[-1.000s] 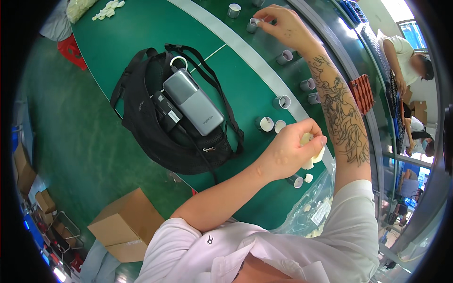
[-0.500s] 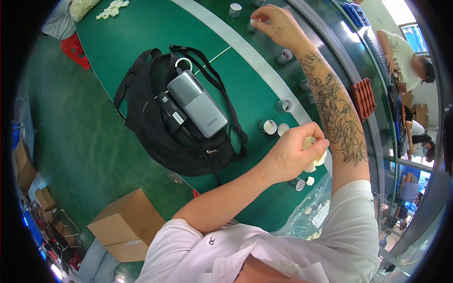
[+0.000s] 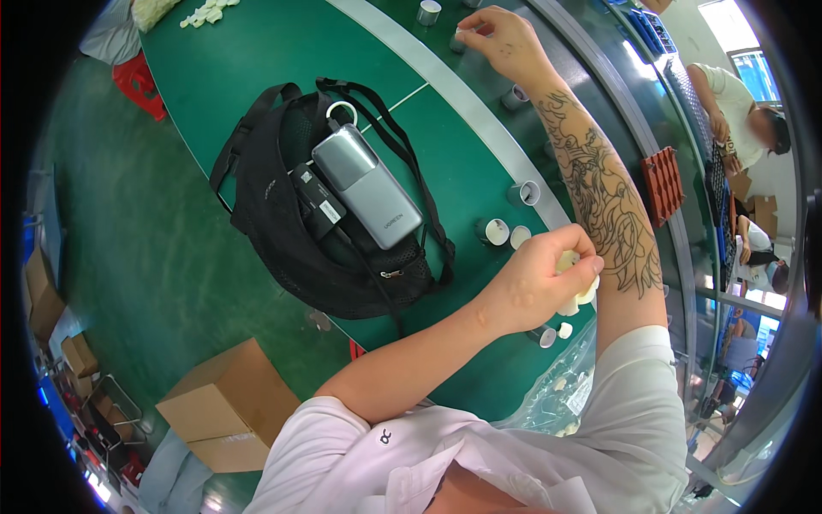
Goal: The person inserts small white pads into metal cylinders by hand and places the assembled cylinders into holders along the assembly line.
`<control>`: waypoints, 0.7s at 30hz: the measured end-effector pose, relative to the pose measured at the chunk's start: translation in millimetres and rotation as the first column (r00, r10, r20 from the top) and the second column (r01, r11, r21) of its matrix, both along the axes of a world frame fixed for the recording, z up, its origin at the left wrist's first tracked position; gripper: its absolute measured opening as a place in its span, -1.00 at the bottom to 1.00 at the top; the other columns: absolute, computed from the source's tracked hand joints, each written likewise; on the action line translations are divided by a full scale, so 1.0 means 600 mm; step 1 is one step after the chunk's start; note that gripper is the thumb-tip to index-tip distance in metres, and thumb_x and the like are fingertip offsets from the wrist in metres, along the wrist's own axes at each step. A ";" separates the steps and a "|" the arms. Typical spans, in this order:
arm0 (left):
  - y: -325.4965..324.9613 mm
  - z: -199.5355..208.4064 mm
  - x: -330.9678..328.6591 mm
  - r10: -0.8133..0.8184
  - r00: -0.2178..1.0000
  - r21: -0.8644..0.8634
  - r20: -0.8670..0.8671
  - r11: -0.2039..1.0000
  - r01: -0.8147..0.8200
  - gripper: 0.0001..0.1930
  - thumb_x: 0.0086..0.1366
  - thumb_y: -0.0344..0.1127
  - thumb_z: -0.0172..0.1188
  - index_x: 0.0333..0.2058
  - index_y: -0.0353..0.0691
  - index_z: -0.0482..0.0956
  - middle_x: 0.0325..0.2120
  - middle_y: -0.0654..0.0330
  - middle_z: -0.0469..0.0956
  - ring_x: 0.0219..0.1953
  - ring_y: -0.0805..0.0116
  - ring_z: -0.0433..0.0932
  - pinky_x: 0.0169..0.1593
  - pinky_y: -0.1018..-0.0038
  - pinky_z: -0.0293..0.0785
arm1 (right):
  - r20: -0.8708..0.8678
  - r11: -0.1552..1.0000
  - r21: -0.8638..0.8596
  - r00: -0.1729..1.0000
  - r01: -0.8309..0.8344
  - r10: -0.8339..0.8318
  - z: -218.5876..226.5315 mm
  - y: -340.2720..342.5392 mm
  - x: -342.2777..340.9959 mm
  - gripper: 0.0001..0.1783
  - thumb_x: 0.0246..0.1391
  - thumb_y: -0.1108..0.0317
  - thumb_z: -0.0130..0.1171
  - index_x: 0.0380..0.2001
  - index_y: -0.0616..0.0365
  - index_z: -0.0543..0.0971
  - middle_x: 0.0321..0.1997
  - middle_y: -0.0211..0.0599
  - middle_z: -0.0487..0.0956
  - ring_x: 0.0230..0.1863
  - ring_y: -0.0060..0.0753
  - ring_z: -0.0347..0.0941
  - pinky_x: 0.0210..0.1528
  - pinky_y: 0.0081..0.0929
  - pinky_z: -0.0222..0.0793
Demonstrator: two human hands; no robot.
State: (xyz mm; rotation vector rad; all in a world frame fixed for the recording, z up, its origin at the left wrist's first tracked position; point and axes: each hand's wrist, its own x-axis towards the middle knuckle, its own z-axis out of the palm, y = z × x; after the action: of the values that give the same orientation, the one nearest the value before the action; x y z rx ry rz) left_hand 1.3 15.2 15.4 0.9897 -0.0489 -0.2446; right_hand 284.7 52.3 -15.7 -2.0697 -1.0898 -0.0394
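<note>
Here, by label:

Left hand [image 3: 535, 283]: closed in a pinch grip around several small cream-white caps [image 3: 575, 295], held just above the near edge of the desk [image 3: 257, 77].

Right hand [image 3: 505, 34]: stretched far along the desk, its fingertips pinched on a small grey cylinder [image 3: 462, 38]; the grip looks closed on it, though the rim of the view bends things too much to be sure.

Key relation: the grey cylinder lies well away from the left hand, up along the line of the tattooed right forearm [image 3: 599, 206]; the right hand is the one at it, and the left is far off.

Nearer pieces: open-topped cylinders [image 3: 495, 231] stand upright between the two hands; two more [image 3: 548, 334] sit just under the left hand.

Shapes and materials: the cylinders are short tubes, grey-walled, with pale insides; the caps look smooth, like plastic; the desk is matt green with a pale band across it.

Alongside: a soft black mesh bag [image 3: 325, 223] with a hard silver power bank [image 3: 366, 184] on top; a clear plastic bag [image 3: 556, 394] by the person's body.
</note>
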 end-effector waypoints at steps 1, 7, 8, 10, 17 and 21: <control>0.000 0.000 -0.001 -0.005 1.000 -0.003 -0.006 1.000 0.005 -0.80 0.45 -0.25 0.17 -0.26 -0.29 0.51 -0.44 0.32 0.57 -0.36 0.60 0.50 -0.28 0.57 0.44 | 0.018 0.999 -0.016 0.999 -0.029 0.029 -0.004 -0.002 0.005 -0.78 0.05 0.41 0.34 -0.25 0.32 0.68 -0.34 -0.12 0.64 -0.31 -0.27 0.64 -0.24 -0.37 0.53; 0.002 0.006 -0.001 -0.008 1.000 0.005 -0.020 1.000 0.008 -0.81 0.44 -0.26 0.18 -0.26 -0.28 0.51 -0.44 0.32 0.57 -0.37 0.61 0.49 -0.29 0.57 0.43 | -0.381 0.998 0.001 0.923 0.059 -0.055 -0.010 -0.003 0.003 -0.75 0.26 0.28 0.24 -0.10 0.19 0.68 -0.12 -0.32 0.66 -0.18 -0.43 0.61 -0.12 -0.44 0.56; 0.000 0.008 0.001 -0.010 1.000 -0.001 -0.013 1.000 0.010 -0.81 0.44 -0.26 0.18 -0.26 -0.28 0.51 -0.44 0.32 0.57 -0.37 0.61 0.49 -0.29 0.57 0.43 | -0.478 0.994 0.073 0.877 0.083 -0.038 -0.013 -0.007 0.015 -0.75 0.27 0.32 0.22 -0.06 0.21 0.66 -0.09 -0.31 0.65 -0.17 -0.44 0.64 -0.12 -0.47 0.60; 0.002 0.008 0.000 -0.019 1.000 0.009 -0.024 1.000 0.019 -0.81 0.44 -0.27 0.18 -0.26 -0.28 0.51 -0.44 0.32 0.57 -0.37 0.61 0.49 -0.29 0.57 0.43 | -0.638 0.984 0.112 0.769 0.141 -0.038 -0.008 0.016 0.012 -0.75 0.22 0.40 0.25 -0.07 0.26 0.65 -0.22 -0.27 0.65 -0.25 -0.38 0.65 -0.23 -0.46 0.60; -0.005 0.001 0.001 0.000 0.999 0.007 -0.036 1.000 0.000 -0.86 0.45 -0.33 0.16 -0.27 -0.28 0.51 -0.43 0.32 0.57 -0.39 0.60 0.50 -0.32 0.59 0.43 | -0.862 0.974 0.145 0.506 0.176 0.037 -0.004 0.039 0.018 -0.70 0.25 0.43 0.20 0.02 0.29 0.58 -0.03 -0.21 0.63 -0.13 -0.30 0.69 -0.08 -0.46 0.67; -0.002 -0.004 -0.002 -0.035 0.993 -0.096 -0.110 0.995 0.025 -0.88 0.46 -0.36 0.15 -0.26 -0.28 0.49 -0.43 0.29 0.56 -0.42 0.58 0.51 -0.36 0.58 0.44 | -0.841 0.972 0.148 0.540 0.182 0.026 -0.007 0.057 0.011 -0.67 0.23 0.49 0.21 0.04 0.34 0.54 -0.05 -0.14 0.61 -0.12 -0.18 0.71 -0.05 -0.43 0.71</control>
State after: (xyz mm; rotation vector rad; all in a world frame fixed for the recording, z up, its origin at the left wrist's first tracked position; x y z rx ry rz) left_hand 0.0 13.8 12.7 0.8804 0.0265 -0.3222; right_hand 291.0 86.3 -19.6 -1.5854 -0.3406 0.7113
